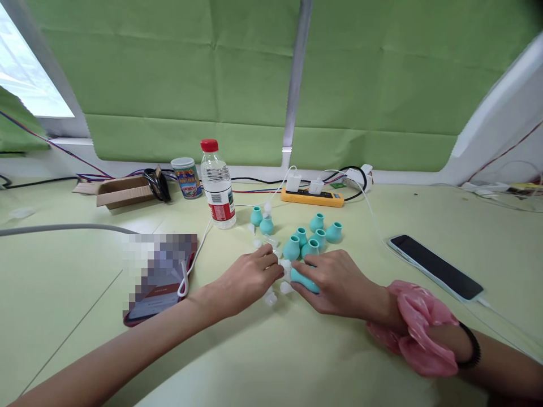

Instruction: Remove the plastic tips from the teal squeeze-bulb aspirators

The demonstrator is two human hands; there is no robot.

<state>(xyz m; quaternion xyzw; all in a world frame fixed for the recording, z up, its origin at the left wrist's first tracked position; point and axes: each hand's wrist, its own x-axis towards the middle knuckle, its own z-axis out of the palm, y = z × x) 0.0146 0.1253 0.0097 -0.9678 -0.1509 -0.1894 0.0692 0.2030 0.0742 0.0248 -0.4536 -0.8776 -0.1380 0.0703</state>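
Note:
My right hand (328, 280) is closed around a teal bulb (304, 278) that lies on its side, its narrow end toward my left hand. My left hand (257, 277) has its fingers curled together just left of that bulb, above small translucent white plastic pieces (286, 287); what its fingertips hold, if anything, is hidden. Just beyond my hands stand several upright teal bulbs (292, 249) with open necks. Farther left, one teal bulb (266, 225) has a translucent white piece (267, 209) at its neck. Clear plastic tubes (272, 243) lie between the groups.
A red-capped water bottle (218, 192), a can (186, 178) and an open cardboard box (127, 192) stand at the back. An orange power strip (313, 196) lies behind the bulbs. One phone (436, 265) lies at right, another (163, 288) at left, both with cables.

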